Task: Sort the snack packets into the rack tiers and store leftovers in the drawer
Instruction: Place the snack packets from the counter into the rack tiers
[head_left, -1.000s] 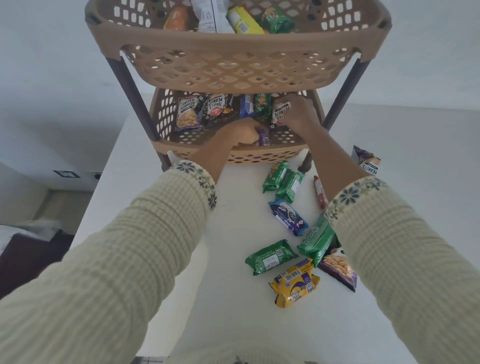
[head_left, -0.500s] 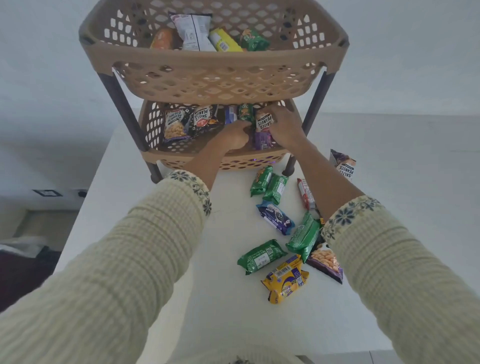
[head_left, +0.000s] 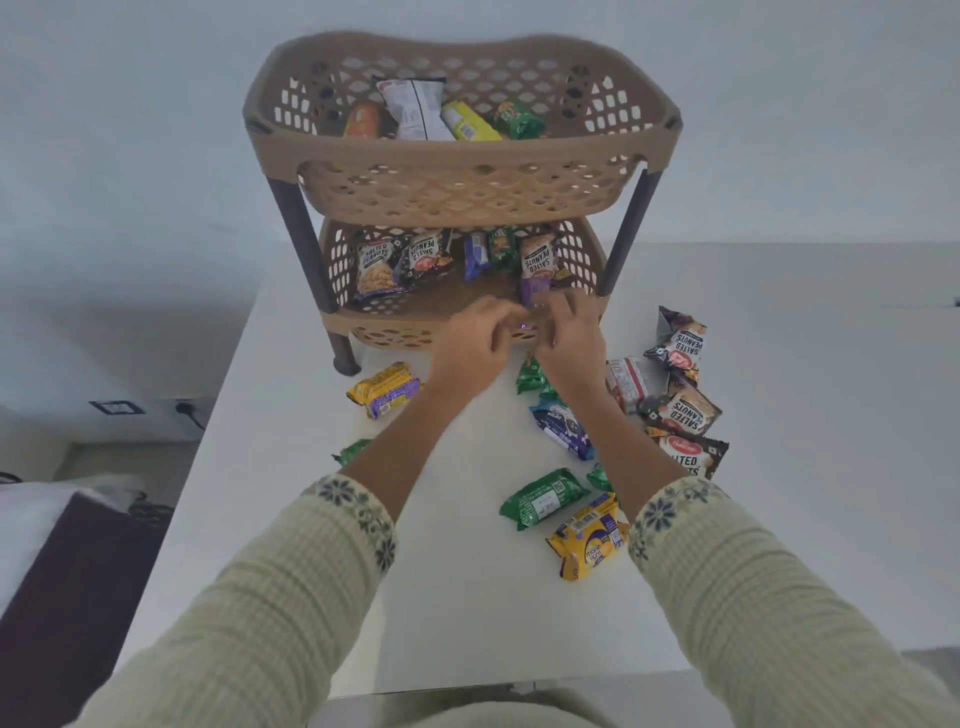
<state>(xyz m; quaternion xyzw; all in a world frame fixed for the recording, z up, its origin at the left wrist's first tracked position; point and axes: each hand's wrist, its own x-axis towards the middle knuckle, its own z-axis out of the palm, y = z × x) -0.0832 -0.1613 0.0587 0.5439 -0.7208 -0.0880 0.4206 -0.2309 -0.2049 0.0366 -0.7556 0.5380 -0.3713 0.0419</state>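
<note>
A brown two-tier basket rack stands on the white table. Its top tier (head_left: 462, 176) holds several packets, white, yellow, orange and green. Its lower tier (head_left: 335, 260) holds salted peanut packets (head_left: 375, 267), a blue and a green packet, and a purple packet (head_left: 536, 288) standing at the front right. My left hand (head_left: 475, 340) hovers at the lower tier's front rim with fingers loosely curled and empty. Beside it, my right hand (head_left: 569, 338) has its fingers spread just in front of the purple packet, gripping nothing.
Loose packets lie on the table (head_left: 291, 467): a yellow one (head_left: 384, 389) at left, green (head_left: 543, 499), yellow (head_left: 589, 543) and blue (head_left: 561, 428) ones in the middle, several peanut packets (head_left: 680, 413) at right. The table's left edge drops to the floor.
Both hands have drawn back out of the lower tier to its front rim. The purple packet my left hand held now stands in the tier. The view has pulled back.
</note>
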